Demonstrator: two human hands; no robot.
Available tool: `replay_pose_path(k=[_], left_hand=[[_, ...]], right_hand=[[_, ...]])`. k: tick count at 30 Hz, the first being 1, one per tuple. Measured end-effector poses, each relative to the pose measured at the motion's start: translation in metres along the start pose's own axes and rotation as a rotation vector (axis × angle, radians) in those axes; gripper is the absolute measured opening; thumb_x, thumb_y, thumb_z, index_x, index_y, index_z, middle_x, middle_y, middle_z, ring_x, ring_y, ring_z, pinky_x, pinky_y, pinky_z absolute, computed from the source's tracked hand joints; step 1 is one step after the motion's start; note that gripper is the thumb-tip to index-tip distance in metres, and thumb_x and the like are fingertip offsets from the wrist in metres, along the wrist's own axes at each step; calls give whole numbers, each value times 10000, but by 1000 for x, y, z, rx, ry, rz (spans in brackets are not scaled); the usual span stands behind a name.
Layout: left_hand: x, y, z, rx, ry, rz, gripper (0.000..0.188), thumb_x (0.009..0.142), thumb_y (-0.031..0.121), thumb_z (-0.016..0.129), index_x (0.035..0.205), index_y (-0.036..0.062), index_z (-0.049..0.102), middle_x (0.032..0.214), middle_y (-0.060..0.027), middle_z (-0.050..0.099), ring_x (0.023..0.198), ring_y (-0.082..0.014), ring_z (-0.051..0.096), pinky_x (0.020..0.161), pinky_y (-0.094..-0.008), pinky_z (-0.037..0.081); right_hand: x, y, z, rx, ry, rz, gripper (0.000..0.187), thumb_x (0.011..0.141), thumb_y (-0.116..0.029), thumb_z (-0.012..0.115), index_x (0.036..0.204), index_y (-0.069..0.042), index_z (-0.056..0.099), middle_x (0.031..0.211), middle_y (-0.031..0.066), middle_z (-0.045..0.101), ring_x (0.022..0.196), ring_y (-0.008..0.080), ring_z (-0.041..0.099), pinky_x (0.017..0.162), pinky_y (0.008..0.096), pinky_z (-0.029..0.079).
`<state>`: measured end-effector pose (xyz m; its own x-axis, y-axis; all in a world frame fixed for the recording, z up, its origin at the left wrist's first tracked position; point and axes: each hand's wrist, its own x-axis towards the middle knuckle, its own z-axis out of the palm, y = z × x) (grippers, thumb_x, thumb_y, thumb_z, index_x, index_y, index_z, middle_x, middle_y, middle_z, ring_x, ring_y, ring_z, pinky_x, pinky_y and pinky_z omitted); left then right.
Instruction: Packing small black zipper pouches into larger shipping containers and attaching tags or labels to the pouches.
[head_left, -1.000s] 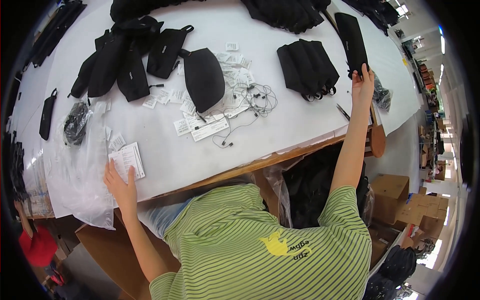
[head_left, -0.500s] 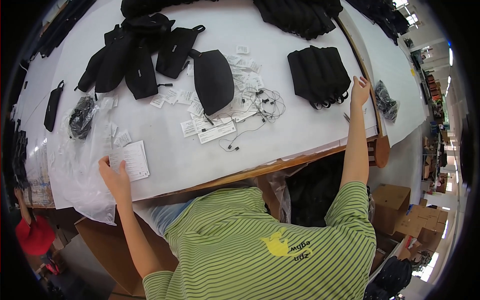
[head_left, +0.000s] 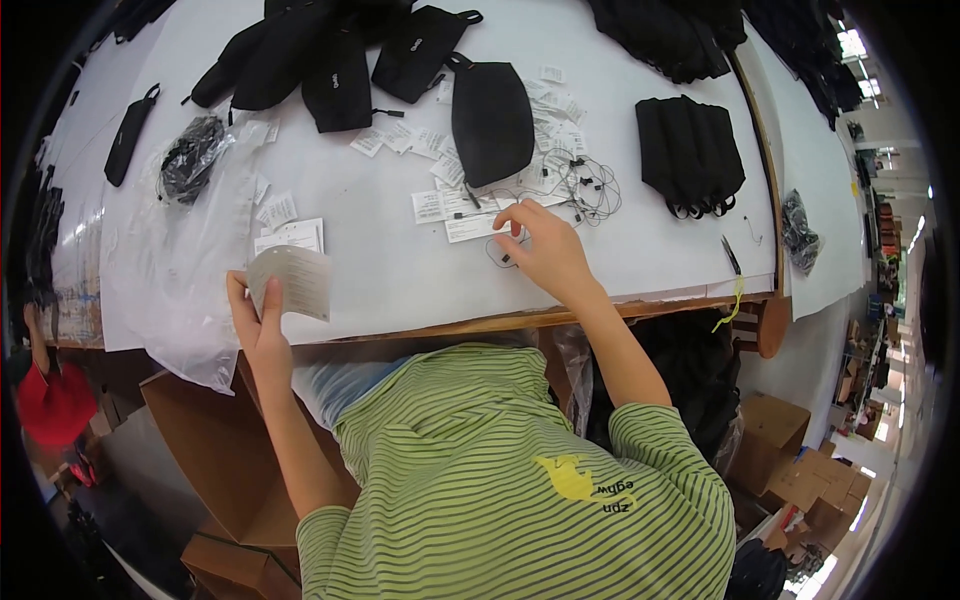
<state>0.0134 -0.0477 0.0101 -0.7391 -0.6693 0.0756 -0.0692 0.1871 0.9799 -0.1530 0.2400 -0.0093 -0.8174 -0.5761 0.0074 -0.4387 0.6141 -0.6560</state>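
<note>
My left hand [head_left: 256,325] holds a white paper card [head_left: 291,281] upright just above the near table edge. A flat stack of similar cards [head_left: 290,237] lies right behind it. My right hand [head_left: 548,252] reaches over the white table [head_left: 380,270], fingertips down on a thin black cord [head_left: 503,252] beside white paper tags [head_left: 445,207]. Whether the fingers pinch the cord is unclear. A tangle of black cords [head_left: 588,186] and a black pouch [head_left: 490,120] lie just beyond that hand.
More black pouches [head_left: 320,60] lie at the back left, and a stack of them [head_left: 690,150] at the right. Clear plastic bags [head_left: 190,270] hang over the left edge. A dark tool [head_left: 731,256] lies near the right corner. Cardboard boxes [head_left: 200,430] stand under the table.
My right hand has drawn back from the far right of the table to the cords at its middle. My left hand has lifted a card off the table.
</note>
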Motion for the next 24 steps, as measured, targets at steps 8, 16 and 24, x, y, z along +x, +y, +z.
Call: replay_pose_path(k=[8,16,24], left_hand=[[-25,17,25,-155,-312,-114,359,913,214,590,1172,70,386,1018,-75,502,919,-136,458,833,-258,380],[-43,11,39,-247,-511,-71,603,824,337,683,1224,73,318,1136,-152,481,1062,-225,449,967,-338,327],[-55,13,48,-222,-596,-148,642,779,327,726,1213,89,317,1132,-156,495,1061,-230,459,955,-344,342]], right_hand=[[39,-2,15,-267,128,-18,109,782,-189,671,853,-132,611,776,23,535,641,223,575,578,342,449],[49,-5,12,-417,-69,-107,87,781,-140,656,805,-96,585,811,42,558,709,246,609,612,367,476],[55,3,21,-443,-12,-152,61,780,-125,648,787,-89,599,861,49,558,741,260,609,632,369,481]])
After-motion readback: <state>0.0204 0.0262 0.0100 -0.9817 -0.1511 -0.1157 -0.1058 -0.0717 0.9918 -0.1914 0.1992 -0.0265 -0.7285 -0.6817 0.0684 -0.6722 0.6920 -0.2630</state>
